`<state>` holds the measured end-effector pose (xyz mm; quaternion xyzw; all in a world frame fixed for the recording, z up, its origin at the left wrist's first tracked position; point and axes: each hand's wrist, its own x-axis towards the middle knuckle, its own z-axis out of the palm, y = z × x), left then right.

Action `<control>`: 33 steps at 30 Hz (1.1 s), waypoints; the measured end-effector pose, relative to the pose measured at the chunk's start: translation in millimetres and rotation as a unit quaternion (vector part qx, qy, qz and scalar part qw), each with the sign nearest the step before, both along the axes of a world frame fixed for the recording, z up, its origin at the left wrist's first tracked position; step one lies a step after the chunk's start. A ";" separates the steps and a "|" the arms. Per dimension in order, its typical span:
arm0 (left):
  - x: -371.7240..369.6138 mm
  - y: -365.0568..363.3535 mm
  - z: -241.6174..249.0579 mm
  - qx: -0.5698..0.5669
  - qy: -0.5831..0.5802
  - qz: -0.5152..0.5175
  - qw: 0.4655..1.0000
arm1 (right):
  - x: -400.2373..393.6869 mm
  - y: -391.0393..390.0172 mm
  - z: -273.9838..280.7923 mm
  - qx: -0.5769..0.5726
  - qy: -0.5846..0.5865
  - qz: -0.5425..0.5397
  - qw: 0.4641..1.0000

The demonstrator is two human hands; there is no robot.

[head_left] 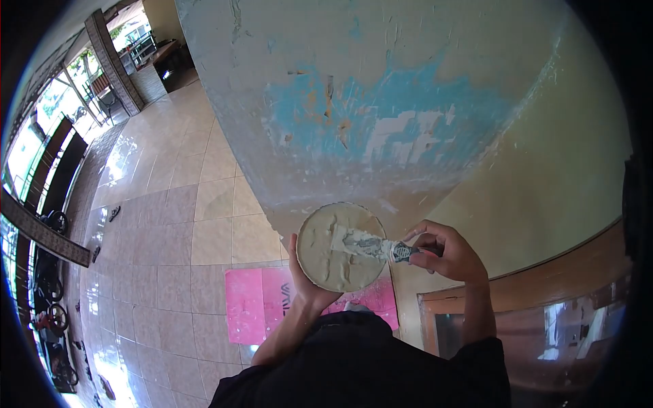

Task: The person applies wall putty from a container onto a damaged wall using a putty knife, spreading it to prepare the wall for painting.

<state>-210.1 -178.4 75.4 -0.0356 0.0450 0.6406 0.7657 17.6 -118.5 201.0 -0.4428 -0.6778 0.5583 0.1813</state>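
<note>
My left hand (309,289) supports a round tub of pale putty (320,255) from its left side and below, fingers curved along the rim. In my right hand (445,253) is a putty knife (403,253), gripped by its dark handle. Its blade (360,243) points left and lies over the putty, smeared with the same pale paste. Grooves and ridges mark the putty's surface. Beyond the tub rises a wall (238,136) with a scraped blue patch (422,92) and several whitish filled spots (401,132).
A pink sheet (245,306) lies on the tiled floor (163,251) beneath my arms. To the right is a wooden frame with glass (517,326). Motorcycles (51,319) and a railing stand at the far left, with sandals (114,213) on the floor.
</note>
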 end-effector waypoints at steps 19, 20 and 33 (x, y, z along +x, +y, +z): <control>3.3 0.8 2.5 0.040 -0.023 0.010 0.999 | -6.0 8.6 17.3 0.239 -0.161 0.089 0.953; 4.2 1.3 2.1 0.040 -0.023 0.009 0.999 | -7.8 9.3 16.6 0.241 -0.162 0.092 0.952; 9.6 4.5 14.3 0.049 -0.030 -0.002 0.998 | 5.6 18.5 -3.3 0.154 -0.084 0.068 0.982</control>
